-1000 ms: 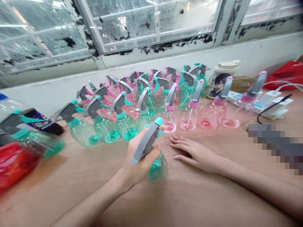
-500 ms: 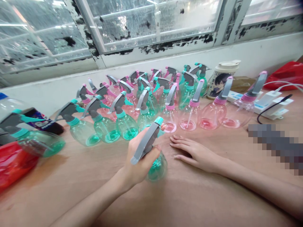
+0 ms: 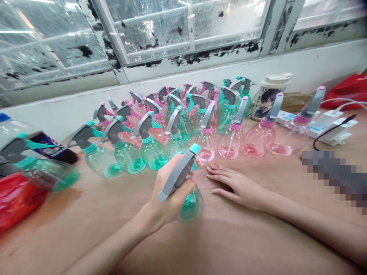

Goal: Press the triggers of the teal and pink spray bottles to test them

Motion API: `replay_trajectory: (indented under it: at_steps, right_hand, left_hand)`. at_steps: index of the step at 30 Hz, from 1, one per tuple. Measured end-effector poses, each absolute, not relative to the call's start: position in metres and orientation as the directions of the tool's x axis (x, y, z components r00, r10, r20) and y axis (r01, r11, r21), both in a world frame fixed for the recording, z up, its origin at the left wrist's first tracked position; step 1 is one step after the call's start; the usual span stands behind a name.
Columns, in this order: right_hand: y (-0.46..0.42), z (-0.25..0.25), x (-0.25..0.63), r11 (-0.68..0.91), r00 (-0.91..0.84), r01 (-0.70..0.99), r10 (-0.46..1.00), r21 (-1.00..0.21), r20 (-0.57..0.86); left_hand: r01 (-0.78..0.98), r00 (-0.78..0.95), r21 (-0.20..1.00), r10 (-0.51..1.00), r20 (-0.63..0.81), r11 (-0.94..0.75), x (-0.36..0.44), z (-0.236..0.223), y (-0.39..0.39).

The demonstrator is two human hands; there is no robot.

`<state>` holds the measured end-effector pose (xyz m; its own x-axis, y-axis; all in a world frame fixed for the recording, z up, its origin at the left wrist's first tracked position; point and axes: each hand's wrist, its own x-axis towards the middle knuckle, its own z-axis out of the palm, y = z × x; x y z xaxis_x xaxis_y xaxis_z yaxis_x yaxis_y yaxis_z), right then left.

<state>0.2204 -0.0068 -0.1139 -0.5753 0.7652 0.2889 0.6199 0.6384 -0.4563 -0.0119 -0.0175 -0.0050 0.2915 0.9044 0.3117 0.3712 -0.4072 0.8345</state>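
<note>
My left hand (image 3: 169,191) is wrapped round the neck of a green spray bottle (image 3: 191,204) with a grey head and teal nozzle. The bottle stands on the table in front of me, and my fingers partly cover its neck and trigger. To its right my right hand (image 3: 239,187) lies flat on the table, fingers stretched out and holding nothing. Just beyond the hands stands a row of spray bottles, among them a green one (image 3: 155,154) and a pink one (image 3: 231,145). Several more pink and green bottles crowd behind that row.
At the left, a green spray bottle (image 3: 54,173) leans by a red plastic bag (image 3: 20,198), near a dark drink bottle (image 3: 54,147). A white-lidded cup (image 3: 269,95) and a power strip (image 3: 321,128) with cables lie at the right. Windows rise behind the table.
The grip on the green spray bottle looks the same, with its head tilted very slightly to the right. My right hand has stayed in place; the whole view has shifted a little.
</note>
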Motion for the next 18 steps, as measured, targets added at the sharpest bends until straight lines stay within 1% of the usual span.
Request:
replay_trajectory:
  at_steps: [4,6,12,18]
  right_hand:
    - [-0.007,-0.114,0.221,0.641,-0.572,0.609,0.763,-0.467,0.301]
    - [-0.007,-0.114,0.221,0.641,-0.569,0.605,0.763,-0.472,0.306]
    - [-0.007,-0.113,0.22,0.641,-0.573,0.611,0.763,-0.465,0.299]
    - [-0.007,-0.113,0.22,0.643,-0.565,0.601,0.762,-0.474,0.316]
  left_hand:
    - [0.376,0.359,0.82,0.884,0.3,-0.431,-0.015,-0.003,-0.015]
    - [0.384,0.372,0.799,0.869,0.325,-0.463,-0.016,-0.004,-0.013]
    - [0.483,0.308,0.713,0.861,0.404,-0.508,-0.011,-0.008,-0.015]
    - [0.469,0.202,0.783,0.913,0.355,-0.408,-0.005,-0.005,-0.022]
